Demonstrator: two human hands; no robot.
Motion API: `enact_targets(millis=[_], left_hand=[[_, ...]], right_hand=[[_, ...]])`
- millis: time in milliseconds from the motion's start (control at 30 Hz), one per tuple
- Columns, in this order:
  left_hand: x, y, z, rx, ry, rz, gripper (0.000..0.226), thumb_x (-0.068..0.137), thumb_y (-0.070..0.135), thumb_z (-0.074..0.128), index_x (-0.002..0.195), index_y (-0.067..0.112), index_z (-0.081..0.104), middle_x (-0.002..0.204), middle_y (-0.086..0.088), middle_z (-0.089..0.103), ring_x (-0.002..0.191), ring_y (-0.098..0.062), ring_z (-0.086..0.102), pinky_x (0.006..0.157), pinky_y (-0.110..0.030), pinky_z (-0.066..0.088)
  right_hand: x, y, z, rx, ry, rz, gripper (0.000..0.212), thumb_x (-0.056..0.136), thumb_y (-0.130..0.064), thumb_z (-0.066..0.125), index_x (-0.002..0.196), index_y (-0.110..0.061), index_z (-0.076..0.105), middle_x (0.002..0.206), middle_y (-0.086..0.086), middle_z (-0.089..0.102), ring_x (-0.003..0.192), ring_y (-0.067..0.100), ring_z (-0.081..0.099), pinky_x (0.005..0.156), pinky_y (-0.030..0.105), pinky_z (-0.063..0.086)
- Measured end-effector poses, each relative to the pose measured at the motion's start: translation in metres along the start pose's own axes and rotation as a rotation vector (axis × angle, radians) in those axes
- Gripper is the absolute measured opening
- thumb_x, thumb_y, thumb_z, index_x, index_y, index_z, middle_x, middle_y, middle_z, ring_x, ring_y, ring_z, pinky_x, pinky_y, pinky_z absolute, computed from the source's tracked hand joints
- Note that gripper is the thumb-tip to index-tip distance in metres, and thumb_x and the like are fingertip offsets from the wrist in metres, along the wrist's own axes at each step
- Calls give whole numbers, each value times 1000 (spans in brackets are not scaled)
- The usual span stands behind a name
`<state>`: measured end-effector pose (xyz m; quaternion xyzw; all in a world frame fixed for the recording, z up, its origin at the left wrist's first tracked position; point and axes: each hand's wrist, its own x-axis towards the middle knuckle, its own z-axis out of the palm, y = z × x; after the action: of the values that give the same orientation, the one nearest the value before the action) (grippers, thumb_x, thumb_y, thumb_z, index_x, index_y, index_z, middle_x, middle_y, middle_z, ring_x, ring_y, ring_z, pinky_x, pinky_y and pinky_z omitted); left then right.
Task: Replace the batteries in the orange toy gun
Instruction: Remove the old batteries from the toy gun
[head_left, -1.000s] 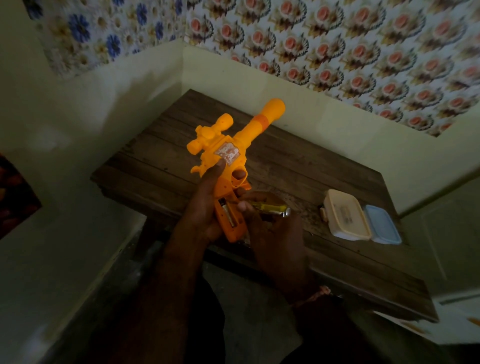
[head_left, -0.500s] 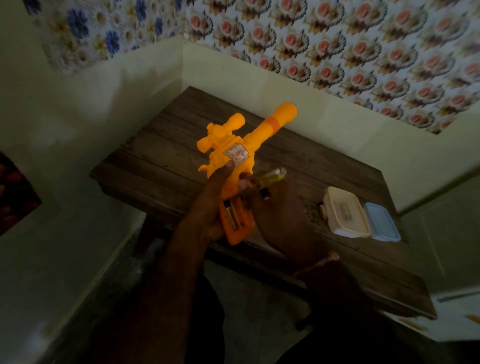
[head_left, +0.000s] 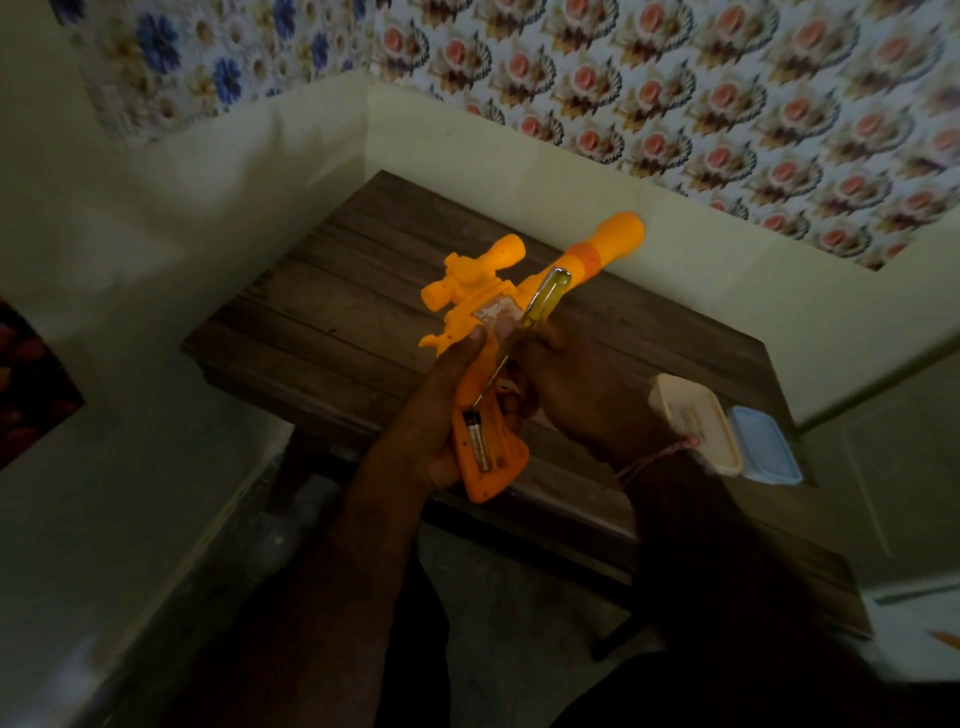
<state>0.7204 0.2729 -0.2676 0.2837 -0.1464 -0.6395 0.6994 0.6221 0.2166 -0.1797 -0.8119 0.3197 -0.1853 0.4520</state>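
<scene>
The orange toy gun (head_left: 498, 312) is held above the wooden table (head_left: 332, 332), barrel pointing up and to the right. My left hand (head_left: 441, 410) grips its handle from the left. The battery compartment in the handle is uncovered, and a dark battery (head_left: 477, 441) lies inside it. My right hand (head_left: 576, 384) holds a screwdriver with a clear yellow handle (head_left: 545, 299). Its thin metal shaft slants down-left, and the tip sits at the top end of the battery.
A cream lidded box (head_left: 696, 428) and a pale blue box (head_left: 766, 452) lie side by side on the table's right part. Walls enclose the table at the back and left. The floor below is dark.
My right hand has turned the screwdriver from lying sideways to slanting upright, handle now up by the barrel and tip down at the battery. The gun has tilted slightly to the right.
</scene>
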Motion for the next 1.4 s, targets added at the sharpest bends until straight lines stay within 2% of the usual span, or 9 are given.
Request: enact_targets(millis=[100, 267, 400, 467, 567, 667, 900, 1233, 1400], left_hand=[[1, 0, -1, -10, 12, -4, 50, 86, 52, 60, 122, 19, 66, 110, -13, 59, 99, -25, 49, 100, -39, 34], [2, 4, -1, -54, -20, 35, 55, 90, 50, 56, 132, 15, 58, 138, -22, 45, 114, -31, 38, 113, -46, 20], [2, 7, -5, -58, -29, 40, 53, 87, 53, 56, 119, 12, 62, 110, -14, 62, 96, -24, 60, 90, -39, 44], [1, 8, -6, -72, -30, 31, 49, 88, 53, 54, 110, 11, 65, 92, -7, 64, 84, -20, 60, 82, -35, 44], [0, 9, -6, -86, -23, -28, 50, 85, 58, 51, 84, 13, 73, 77, -3, 54, 68, -16, 53, 67, -29, 46], [1, 8, -7, -23, 27, 1, 48, 79, 58, 55, 82, 14, 74, 76, -4, 49, 59, -16, 53, 59, -25, 42], [-3, 11, -4, -55, 22, -10, 51, 81, 59, 52, 95, 11, 62, 80, -12, 59, 67, -25, 59, 65, -33, 47], [3, 16, -14, -13, 207, 87, 48, 90, 57, 48, 105, 13, 61, 74, -4, 62, 58, -15, 59, 55, -26, 47], [2, 15, -13, 5, 209, 130, 47, 88, 56, 49, 99, 12, 62, 69, -4, 61, 55, -15, 59, 53, -25, 44]], right_hand=[[1, 5, -2, -91, 22, -42, 40, 98, -37, 39, 81, -9, 61, 63, 2, 59, 57, 14, 58, 58, 38, 49], [-9, -1, 4, -31, 136, -62, 42, 101, -29, 44, 72, -2, 58, 56, 4, 55, 50, 13, 57, 54, 34, 47], [-29, -5, 8, 217, 214, -124, 34, 97, -31, 50, 82, -3, 63, 72, 17, 65, 68, 31, 65, 66, 44, 54], [-39, -5, 15, 354, 165, -174, 17, 89, -27, 61, 96, -11, 63, 83, 8, 66, 79, 20, 66, 72, 34, 55], [-52, 8, 29, -103, 188, -360, 27, 82, -28, 60, 108, -26, 60, 101, -16, 59, 93, -5, 58, 81, 11, 44], [-58, 23, 40, -420, 165, -441, 42, 75, -32, 65, 115, -27, 56, 114, -3, 61, 103, 11, 54, 86, 31, 47], [-70, 21, 29, -261, 175, -300, 32, 71, -42, 63, 101, -42, 51, 98, -27, 51, 91, 1, 56, 75, 24, 49], [-79, 46, 12, -303, 502, -203, 36, 76, -10, 68, 99, -34, 54, 92, -10, 57, 83, 13, 58, 69, 38, 53], [-55, 86, -3, -355, 581, 98, 31, 82, -3, 66, 101, -26, 55, 98, -9, 56, 95, 13, 58, 74, 14, 43]])
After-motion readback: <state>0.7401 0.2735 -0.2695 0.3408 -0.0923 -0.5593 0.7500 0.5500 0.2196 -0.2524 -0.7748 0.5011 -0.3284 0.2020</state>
